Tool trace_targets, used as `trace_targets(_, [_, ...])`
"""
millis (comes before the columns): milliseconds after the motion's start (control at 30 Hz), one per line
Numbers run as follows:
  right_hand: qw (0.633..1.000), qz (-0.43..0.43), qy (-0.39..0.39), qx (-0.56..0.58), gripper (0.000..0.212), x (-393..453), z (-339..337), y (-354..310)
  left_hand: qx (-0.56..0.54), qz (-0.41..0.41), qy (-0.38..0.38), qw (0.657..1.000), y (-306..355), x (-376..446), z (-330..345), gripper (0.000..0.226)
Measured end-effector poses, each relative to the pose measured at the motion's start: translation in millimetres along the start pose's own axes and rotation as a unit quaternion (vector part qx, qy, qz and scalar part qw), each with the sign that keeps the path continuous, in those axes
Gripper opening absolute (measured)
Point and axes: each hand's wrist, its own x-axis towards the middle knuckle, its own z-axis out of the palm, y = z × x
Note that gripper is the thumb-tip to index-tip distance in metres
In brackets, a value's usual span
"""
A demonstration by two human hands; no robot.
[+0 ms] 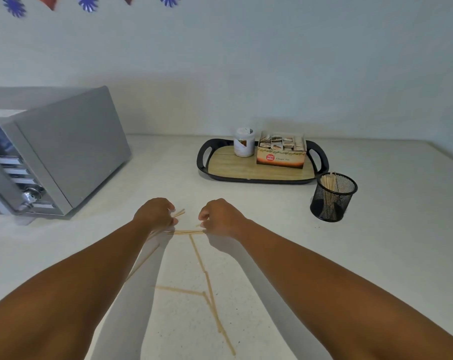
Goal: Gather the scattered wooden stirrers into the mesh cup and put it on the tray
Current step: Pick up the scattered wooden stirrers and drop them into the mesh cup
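Note:
Thin wooden stirrers (197,258) lie scattered on the white counter between my forearms. My left hand (154,213) is closed on a few stirrers; their tips poke out past my fingers. My right hand (218,216) pinches the end of a flat-lying stirrer (186,232). The black mesh cup (333,200) stands to the right with several stirrers in it. It sits on the counter just off the front right corner of the tray (220,162), which has a black rim and a wood-look floor.
A white jar (244,142) and a box of tea bags (281,151) stand on the tray's back half. A silver microwave (64,152) fills the left side. The wall rises behind the counter.

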Motion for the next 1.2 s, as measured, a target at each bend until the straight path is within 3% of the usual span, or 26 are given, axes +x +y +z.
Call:
trace_targets(200, [0.999,-0.026,-0.018,-0.044,0.017,0.3,24.3,-13.5,-0.026,-0.004,0.024,0.999,-2.1,-4.3,4.7,0.022])
trace_targets(400, [0.992,-0.066,0.008,-0.11,0.04,-16.8,26.9,-14.9,-0.058,-0.02,0.012,0.998,0.4,-2.2,8.6,0.011])
trace_targets(567, [0.988,-0.035,-0.033,-0.146,0.016,-22.7,8.4,-12.5,-0.018,0.011,0.004,1.0,5.5,-1.5,11.8,0.017])
trace_targets(800, [0.994,0.047,-0.035,-0.095,0.017,-30.8,-0.2,1.1,0.004,0.022,-0.031,0.999,14.8,-2.0,11.3,0.023])
trace_targets(933, [0.992,0.073,-0.042,-0.093,0.03,-37.1,-9.2,10.3,0.007,0.026,-0.044,0.999,19.3,-3.4,11.7,0.023])
trace_targets(1200, [0.994,0.107,-0.017,-0.021,0.023,-38.4,-38.6,21.9,0.023,0.036,-0.027,0.999,25.9,-0.2,9.2,0.016])
